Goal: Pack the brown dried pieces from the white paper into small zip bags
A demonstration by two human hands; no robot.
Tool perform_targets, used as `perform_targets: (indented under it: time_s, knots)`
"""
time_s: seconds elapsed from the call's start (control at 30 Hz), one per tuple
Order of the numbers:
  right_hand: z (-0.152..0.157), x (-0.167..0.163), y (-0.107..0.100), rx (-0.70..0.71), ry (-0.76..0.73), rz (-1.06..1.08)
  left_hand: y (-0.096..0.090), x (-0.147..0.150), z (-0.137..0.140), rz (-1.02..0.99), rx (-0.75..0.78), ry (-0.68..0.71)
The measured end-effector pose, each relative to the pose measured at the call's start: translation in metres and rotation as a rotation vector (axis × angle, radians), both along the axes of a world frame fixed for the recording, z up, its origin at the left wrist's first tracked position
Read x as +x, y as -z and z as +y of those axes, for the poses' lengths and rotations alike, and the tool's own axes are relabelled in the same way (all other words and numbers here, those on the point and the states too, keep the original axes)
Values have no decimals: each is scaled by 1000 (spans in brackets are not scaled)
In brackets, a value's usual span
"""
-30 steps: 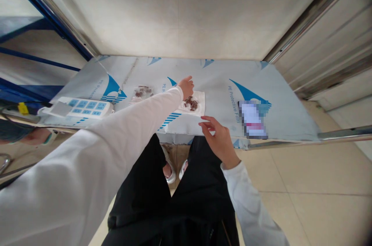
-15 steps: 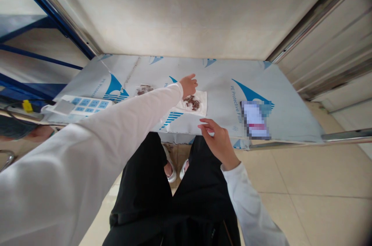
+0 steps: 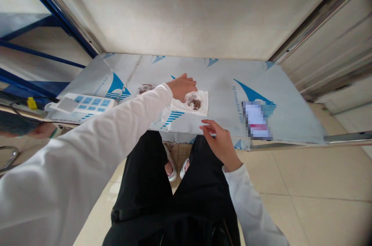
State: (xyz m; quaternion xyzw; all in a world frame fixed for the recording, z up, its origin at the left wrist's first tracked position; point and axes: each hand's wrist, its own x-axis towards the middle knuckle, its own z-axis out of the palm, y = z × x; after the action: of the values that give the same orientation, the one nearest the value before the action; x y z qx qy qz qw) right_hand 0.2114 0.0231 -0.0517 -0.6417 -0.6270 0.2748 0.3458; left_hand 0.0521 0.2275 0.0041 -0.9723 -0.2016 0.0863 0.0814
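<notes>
My left hand [image 3: 183, 86] reaches over the middle of the table with its fingers bent downward. Beneath those fingers is a small clear, shiny piece that looks like plastic [image 3: 190, 96]; the hand seems to grip it, though its shape is hard to make out. Small brown pieces [image 3: 195, 104] lie in a heap on a white sheet [image 3: 204, 108], partly under the clear plastic. Near the table's front edge my right hand [image 3: 218, 141] hovers, thumb and fingers apart, holding nothing.
A clear bag with brown pieces [image 3: 145, 88] lies left of my hand. A white power strip [image 3: 94, 103] sits at the left end, a phone [image 3: 257, 120] toward the right. Film covers the table [image 3: 293, 110]; a wall stands behind. Another person's hand [image 3: 43, 130] shows at far left.
My left hand has shifted slightly left, its fingers now bent lower. Clear plastic now shows over part of the brown heap. My right hand has hardly moved.
</notes>
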Motion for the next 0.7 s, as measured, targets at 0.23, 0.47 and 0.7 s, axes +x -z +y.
perform_targets:
  time_s: [0.23, 0.47, 0.7]
  knots:
    - [0, 1, 10, -38, -10, 9, 15, -45, -12, -136, -115, -216]
    - [-3, 2, 7, -20, -10, 61, 23, -80, -35, -497, -163, -575]
    - [-7, -3, 18, -31, -19, 71, 90, -116, -94, -527, 21, -1024]
